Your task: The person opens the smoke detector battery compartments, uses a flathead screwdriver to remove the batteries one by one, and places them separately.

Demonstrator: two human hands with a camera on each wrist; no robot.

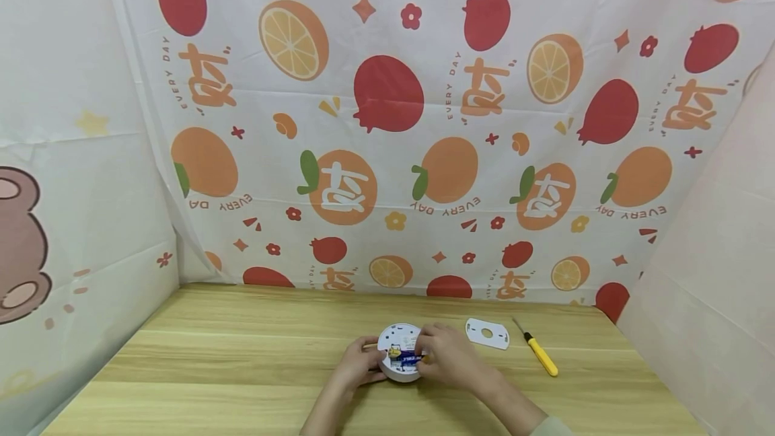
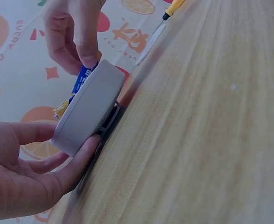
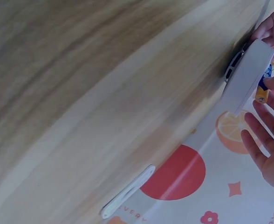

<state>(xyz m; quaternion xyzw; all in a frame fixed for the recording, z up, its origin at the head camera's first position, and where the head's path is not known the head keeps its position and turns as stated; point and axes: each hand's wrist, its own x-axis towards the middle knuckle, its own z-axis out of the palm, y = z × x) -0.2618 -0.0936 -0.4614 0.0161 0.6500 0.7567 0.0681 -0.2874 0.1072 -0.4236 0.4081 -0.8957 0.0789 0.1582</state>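
Here the round white device (image 1: pixel 399 353) lies near the front edge of the wooden worktop (image 1: pixel 242 355), roughly at its middle, with both hands on it. The left hand (image 1: pixel 358 363) cups its left rim, fingers (image 2: pixel 78 161) curled under and around the edge (the left wrist view shows the thumb lying along the casing's side). The right hand (image 1: pixel 445 355) comes in from the right, its fingers (image 2: pixel 88 44) pinching a blue battery (image 2: pixel 83 79) with a gold end that sits in the device's open top. To the right, well apart from the hands, a flat white mounting plate (image 1: pixel 487 333) with a round hole lies on the worktop, and just beyond it a yellow-handled screwdriver (image 1: pixel 539 352) lies slanted. A fruit-printed cloth (image 1: pixel 387 120) hangs behind the far edge.
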